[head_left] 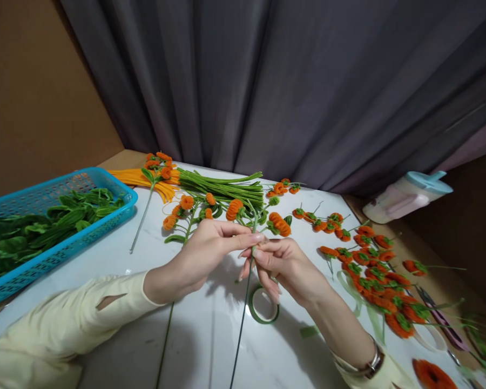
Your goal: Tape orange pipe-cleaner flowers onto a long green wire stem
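Observation:
Both hands meet at mid-table on a long thin wire stem (241, 329) that runs down toward me. My left hand (202, 256) is closed, thumb and forefinger pinching the stem near its top. Just below, my right hand (291, 267) is also closed, its thumb and fingertips pinched on the same stem. Above the fingers, the stem has green shoots and fuzzy orange pumpkin-shaped balls, one to the left (235, 209) and one to the right (280, 224). A roll of green tape (263, 321) is below my right hand; whether its strip reaches my fingers I cannot tell.
A blue basket (65, 246) of green fuzzy leaves stands left. Behind are green pipe cleaners (222, 186), orange ones (133, 177) and a finished-looking sprig (146, 216). Many orange balls (376, 273) lie right, near pliers (441, 321) and a lidded jug (405, 197).

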Available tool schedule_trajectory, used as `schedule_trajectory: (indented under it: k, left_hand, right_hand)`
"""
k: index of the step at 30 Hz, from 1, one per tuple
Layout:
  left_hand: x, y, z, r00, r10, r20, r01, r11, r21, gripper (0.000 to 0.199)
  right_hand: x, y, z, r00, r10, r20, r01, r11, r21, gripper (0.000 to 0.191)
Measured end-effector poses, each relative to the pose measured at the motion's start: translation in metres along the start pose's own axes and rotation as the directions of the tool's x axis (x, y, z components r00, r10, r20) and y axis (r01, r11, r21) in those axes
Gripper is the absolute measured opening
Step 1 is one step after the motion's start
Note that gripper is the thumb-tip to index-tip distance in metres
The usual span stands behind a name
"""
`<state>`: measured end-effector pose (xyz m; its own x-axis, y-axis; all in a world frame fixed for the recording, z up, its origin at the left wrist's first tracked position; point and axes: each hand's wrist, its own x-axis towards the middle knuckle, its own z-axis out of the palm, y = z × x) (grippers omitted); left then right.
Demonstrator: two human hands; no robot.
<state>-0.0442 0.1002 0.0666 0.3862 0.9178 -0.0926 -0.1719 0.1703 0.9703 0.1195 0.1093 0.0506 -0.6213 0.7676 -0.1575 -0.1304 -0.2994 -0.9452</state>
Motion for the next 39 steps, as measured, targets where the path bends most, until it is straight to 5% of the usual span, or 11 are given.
schedule_trajectory:
  k: [7,13,19,32,39]
  left_hand:
    - [-0.001,0.0,0.006,0.997,-0.012,-0.073,0.013,1.0,0.012,0.018]
    - [0.0,0.001,0.007,0.999,-0.047,-0.009,0.046,0.995,-0.091,0.027]
    - [0.004,-0.001,0.007,0.998,0.014,0.061,-0.006,0.992,-0.127,0.025]
    - [0.003,-0.002,0.01,0.998,0.02,0.062,-0.017,0.999,-0.052,0.029]
    - [0.003,0.004,0.005,0.996,0.059,0.073,-0.066,0.994,0.087,0.031]
  right_hand:
    - [-0.001,0.006,0.002,0.997,-0.042,-0.065,0.04,0.999,-0.027,0.026]
    - [0.005,0.012,-0.004,0.994,-0.015,0.105,0.002,0.993,0.121,0.027]
    - [0.009,0.02,-0.005,0.987,-0.053,0.151,0.022,0.98,0.196,0.033]
    - [0.008,0.023,-0.001,0.994,-0.111,0.009,0.106,0.97,0.221,0.026]
    - [0.007,0.011,-0.016,0.973,-0.098,0.209,0.093,0.995,0.036,0.027]
